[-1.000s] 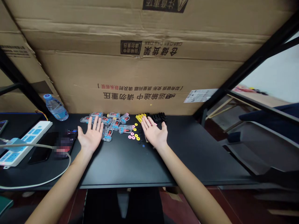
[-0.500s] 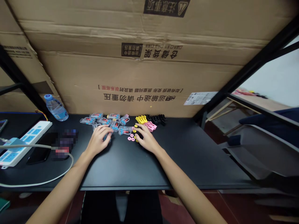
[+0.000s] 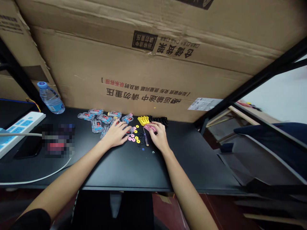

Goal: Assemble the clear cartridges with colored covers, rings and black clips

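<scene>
My left hand (image 3: 117,133) lies palm down with fingers apart over a clear plastic piece (image 3: 129,131), partly hiding it. Several similar clear pieces with blue and red parts (image 3: 96,126) lie around and behind it. At the pink plastic parts (image 3: 150,127), my right hand (image 3: 158,134) has its thumb and fingers closed about them. Touching these is a row of yellow plastic parts (image 3: 143,120), with black ones (image 3: 160,120) behind my fingers. Between the hands are yellow rings (image 3: 137,141), pink rings (image 3: 133,140), dark rings and a small screwdriver (image 3: 145,138).
A water bottle (image 3: 51,99) stands at the back left. Nearer are a white power strip (image 3: 25,126), a dark phone (image 3: 27,148) and a white cable (image 3: 50,177). Cardboard (image 3: 83,70) walls off the back of the black table (image 3: 120,169). Black metal posts rise on both sides.
My right hand has moved right, off the rings and onto the pink parts, exposing the screwdriver and dark rings. My left hand has shifted right over another clear piece. The view has tilted.
</scene>
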`<state>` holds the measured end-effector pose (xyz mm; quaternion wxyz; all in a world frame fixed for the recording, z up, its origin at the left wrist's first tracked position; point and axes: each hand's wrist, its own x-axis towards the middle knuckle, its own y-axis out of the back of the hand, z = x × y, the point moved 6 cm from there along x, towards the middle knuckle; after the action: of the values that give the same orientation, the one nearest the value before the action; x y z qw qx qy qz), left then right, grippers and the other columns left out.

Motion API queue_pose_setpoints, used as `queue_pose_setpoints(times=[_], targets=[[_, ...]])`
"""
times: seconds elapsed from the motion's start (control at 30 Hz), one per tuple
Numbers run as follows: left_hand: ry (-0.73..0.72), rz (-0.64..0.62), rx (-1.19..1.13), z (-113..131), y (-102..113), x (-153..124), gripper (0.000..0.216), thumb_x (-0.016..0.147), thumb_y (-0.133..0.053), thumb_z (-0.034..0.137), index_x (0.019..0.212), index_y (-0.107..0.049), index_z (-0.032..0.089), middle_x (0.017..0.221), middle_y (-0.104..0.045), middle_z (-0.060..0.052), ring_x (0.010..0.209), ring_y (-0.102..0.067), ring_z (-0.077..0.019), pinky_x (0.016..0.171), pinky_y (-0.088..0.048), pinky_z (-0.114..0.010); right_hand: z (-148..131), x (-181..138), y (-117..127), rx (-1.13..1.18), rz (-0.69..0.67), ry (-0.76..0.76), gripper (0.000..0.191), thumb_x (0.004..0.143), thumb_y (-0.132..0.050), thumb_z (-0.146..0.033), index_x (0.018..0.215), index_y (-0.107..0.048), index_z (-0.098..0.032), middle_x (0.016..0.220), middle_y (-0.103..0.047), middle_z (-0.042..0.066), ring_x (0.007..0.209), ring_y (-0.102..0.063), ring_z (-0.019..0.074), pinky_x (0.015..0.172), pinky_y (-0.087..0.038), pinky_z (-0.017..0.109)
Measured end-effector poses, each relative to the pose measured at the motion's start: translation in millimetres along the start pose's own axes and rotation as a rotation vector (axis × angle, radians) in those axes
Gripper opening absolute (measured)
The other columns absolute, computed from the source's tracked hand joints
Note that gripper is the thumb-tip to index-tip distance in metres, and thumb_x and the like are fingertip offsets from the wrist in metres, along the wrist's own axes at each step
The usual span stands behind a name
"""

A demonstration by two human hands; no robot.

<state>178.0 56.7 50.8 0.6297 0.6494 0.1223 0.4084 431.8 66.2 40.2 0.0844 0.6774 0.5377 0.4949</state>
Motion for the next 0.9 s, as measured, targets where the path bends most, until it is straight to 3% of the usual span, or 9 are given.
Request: queue_pose_setpoints(times=[0.13,0.3,0.47,0.7,0.9], targets=[[0.005,-0.02,0.01,-4,0,1,0.043,0.108,-0.053,0.035,0.145,-0.067,0.019,0.124,-0.077,-0.014,0.127,-0.066,-0.032,0.132,-0.029,-0.059,5,2,-1,-0.003,0.008,0.0,0.029,0.102,-0.056,-0.028,0.114,-0.082,-0.026,0.13,-0.073,0.014,0.131,-0.062,0.0346,0.118,-0.046,0.061],[0.021,0.024,-0.077,-8,8,3,0.041,0.104,-0.058,0.037,0.142,-0.068,0.023,0.117,-0.077,-0.011,0.12,-0.068,-0.0312,0.13,-0.03,-0.058,11,3,3,-0.033,0.026,-0.039,0.029,0.101,-0.057,-0.029,0.115,-0.082,-0.027,0.13,-0.073,0.014,0.131,-0.061,0.0361,0.118,-0.044,0.064],[0.055,0.074,-0.146,-11,30,-12,0.045,0.102,-0.063,0.047,0.139,-0.067,0.022,0.119,-0.078,-0.011,0.114,-0.07,-0.0314,0.125,-0.035,-0.056,10,3,13,-0.103,0.036,-0.027,0.026,0.101,-0.057,-0.028,0.112,-0.081,-0.026,0.128,-0.074,0.013,0.128,-0.061,0.0348,0.116,-0.045,0.061],[0.059,0.024,-0.044,-8,28,-20,0.037,0.096,-0.067,0.037,0.131,-0.071,0.026,0.121,-0.074,-0.012,0.121,-0.063,-0.0359,0.114,-0.043,-0.056,16,4,22,-0.158,0.051,-0.053,0.034,0.104,-0.061,-0.039,0.132,-0.071,-0.024,0.11,-0.073,0.012,0.104,-0.065,0.0315,0.097,-0.053,0.052],[0.051,0.046,0.035,-2,25,-19,0.021,0.093,-0.071,0.039,0.108,-0.071,0.024,0.108,-0.074,-0.012,0.114,-0.063,-0.0362,0.111,-0.048,-0.057,9,5,3,-0.145,-0.014,0.02,0.02,0.105,-0.064,-0.039,0.112,-0.077,-0.027,0.119,-0.071,0.012,0.114,-0.065,0.0333,0.104,-0.051,0.056]])
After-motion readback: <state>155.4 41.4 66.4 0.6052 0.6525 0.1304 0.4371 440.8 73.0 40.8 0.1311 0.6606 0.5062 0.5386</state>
